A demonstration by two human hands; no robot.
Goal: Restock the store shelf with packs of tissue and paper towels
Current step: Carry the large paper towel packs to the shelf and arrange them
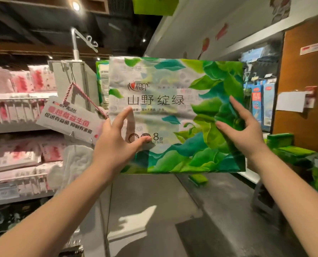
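Two bare forearms are reaching up and forward from the bottom of the view. The left hand is pressing flat against the lower left of a tissue multipack, fingers straight and spread, the thumb lying on the printing near the "8". The right hand is touching the pack's right side on the green leaf print, fingers straight and spread. The pack is standing upright at about head height between the two hands, its white and green front facing the camera, with a second pack's edge showing just behind its left side. Below it a grey floor is running away along the aisle. To the left, a promotional sign is hanging tilted from a red-and-white cord, beside shelves of pink packs. To the right, green packs are lying stacked low, and farther back blue boxes are sitting on a shelf beside a brown wall panel.
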